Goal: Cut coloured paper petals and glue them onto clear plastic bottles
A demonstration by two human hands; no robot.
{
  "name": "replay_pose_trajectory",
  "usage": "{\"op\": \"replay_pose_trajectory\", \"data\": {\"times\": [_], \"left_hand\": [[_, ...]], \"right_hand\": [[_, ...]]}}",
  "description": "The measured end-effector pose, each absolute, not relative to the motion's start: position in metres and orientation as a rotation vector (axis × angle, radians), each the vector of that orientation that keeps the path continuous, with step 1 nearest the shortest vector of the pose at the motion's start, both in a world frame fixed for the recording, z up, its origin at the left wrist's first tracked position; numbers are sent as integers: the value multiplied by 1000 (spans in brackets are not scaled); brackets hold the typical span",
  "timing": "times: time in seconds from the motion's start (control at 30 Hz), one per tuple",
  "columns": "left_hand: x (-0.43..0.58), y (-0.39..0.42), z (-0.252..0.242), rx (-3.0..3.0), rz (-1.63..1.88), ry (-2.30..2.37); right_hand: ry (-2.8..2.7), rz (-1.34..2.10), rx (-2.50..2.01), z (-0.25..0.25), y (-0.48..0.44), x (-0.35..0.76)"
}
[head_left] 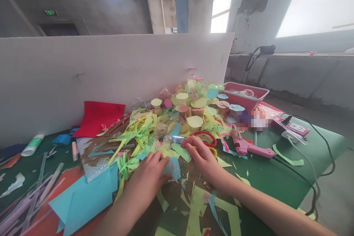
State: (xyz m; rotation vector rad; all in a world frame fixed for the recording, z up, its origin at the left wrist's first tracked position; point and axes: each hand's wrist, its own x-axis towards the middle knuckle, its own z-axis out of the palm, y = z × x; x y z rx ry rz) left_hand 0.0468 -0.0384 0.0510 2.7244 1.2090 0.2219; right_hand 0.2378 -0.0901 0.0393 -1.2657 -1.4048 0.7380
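My left hand (152, 169) is curled around a small clear plastic cup (168, 169) with a piece of blue paper (176, 167) against its right side. My right hand (203, 156) has its fingers bent together at the edge of a light green paper piece (181, 152); its fingertips are partly hidden. Just beyond that hand lie red-handled scissors (211, 138) and a yellow handle (214, 152). A clear tube-like piece (173, 139) rests between the two hands, touching neither plainly.
Plastic cups topped with paper discs (195, 121) pile up ahead. Green and yellow paper strips (138, 132) lie left of them, blue sheets (88, 199) nearer. A pink glue gun (253, 149) with its cable, a pink basket (243, 99) and a white board (110, 70) stand around.
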Motion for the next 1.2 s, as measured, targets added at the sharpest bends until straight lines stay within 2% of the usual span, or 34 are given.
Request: {"op": "replay_pose_trajectory", "data": {"times": [0.13, 0.47, 0.8, 1.2], "left_hand": [[43, -35, 58, 2644, 295, 1202], [48, -43, 74, 2610, 762, 1126], [49, -41, 73, 2494, 1065, 1253], [50, -45, 60, 2583, 1082, 1204]], "right_hand": [[-1333, 772, -1246, 37, -91, 239], [-1050, 1264, -973, 41, -86, 239], [-1258, 1347, -955, 42, -91, 232], [-1262, 1350, -1035, 35, -89, 230]]}}
